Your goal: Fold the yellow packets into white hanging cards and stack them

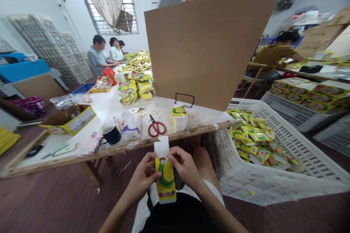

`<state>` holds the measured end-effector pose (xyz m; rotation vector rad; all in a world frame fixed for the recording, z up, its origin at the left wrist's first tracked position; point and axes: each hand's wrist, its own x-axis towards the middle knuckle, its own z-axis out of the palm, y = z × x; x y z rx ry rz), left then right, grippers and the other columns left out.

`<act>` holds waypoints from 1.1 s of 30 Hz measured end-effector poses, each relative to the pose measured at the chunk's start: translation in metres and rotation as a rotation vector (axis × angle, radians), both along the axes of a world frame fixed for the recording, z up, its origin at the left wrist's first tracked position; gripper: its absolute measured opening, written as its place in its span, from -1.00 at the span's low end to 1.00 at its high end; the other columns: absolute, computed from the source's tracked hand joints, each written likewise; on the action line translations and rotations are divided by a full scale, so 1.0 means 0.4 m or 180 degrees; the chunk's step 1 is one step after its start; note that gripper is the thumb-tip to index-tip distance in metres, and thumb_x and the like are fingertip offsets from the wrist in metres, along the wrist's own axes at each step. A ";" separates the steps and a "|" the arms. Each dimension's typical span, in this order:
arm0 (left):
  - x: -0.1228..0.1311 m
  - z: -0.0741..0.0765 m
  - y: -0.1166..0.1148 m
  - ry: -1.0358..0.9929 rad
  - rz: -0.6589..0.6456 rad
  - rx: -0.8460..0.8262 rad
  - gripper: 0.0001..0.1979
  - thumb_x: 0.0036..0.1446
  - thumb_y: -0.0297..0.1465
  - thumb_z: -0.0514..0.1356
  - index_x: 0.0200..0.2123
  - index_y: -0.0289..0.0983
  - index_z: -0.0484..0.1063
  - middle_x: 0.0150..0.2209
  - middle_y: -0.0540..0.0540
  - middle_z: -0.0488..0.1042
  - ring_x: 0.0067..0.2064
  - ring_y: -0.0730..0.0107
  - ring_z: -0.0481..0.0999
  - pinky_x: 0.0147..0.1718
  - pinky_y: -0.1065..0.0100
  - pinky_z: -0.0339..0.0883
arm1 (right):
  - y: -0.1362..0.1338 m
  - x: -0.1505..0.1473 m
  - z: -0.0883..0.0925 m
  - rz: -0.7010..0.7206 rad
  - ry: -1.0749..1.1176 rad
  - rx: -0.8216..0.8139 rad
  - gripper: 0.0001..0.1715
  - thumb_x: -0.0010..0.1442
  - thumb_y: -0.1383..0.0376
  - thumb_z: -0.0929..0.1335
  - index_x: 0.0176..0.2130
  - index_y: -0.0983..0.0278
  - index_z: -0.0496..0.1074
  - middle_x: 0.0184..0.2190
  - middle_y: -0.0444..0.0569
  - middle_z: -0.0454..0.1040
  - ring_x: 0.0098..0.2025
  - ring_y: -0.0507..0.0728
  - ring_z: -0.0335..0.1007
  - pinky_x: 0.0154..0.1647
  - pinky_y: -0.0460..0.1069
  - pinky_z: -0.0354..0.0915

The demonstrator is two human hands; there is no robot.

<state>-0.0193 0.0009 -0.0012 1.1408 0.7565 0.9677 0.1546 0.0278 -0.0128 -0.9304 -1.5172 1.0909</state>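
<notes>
Above my lap I hold a small yellow and green carton, its white end flap standing up at the far end. My left hand grips the carton's left edge, thumb on the printed front. At the upper right edge, the fingertips of my right hand pinch the carton near the flap. On the table just beyond stands a stack of flat cartons. Red-handled scissors lie to the left of that stack.
A large cardboard sheet stands upright on the table. To my right, a white plastic crate holds many filled yellow packs. A dark mug and an open carton box sit at left. Several people work farther back.
</notes>
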 end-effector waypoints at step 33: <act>0.017 0.001 0.000 0.0802 0.0387 0.0058 -0.53 0.08 -0.29 0.22 0.02 -0.19 0.13 -0.11 -0.15 0.51 -0.15 0.19 0.55 -0.20 0.26 0.41 | -0.027 0.013 -0.014 0.0299 0.0169 -0.0315 -0.58 0.12 0.16 0.36 -0.04 0.29 0.37 -0.41 -0.11 0.38 -0.45 -0.02 0.20 -0.44 -0.13 0.18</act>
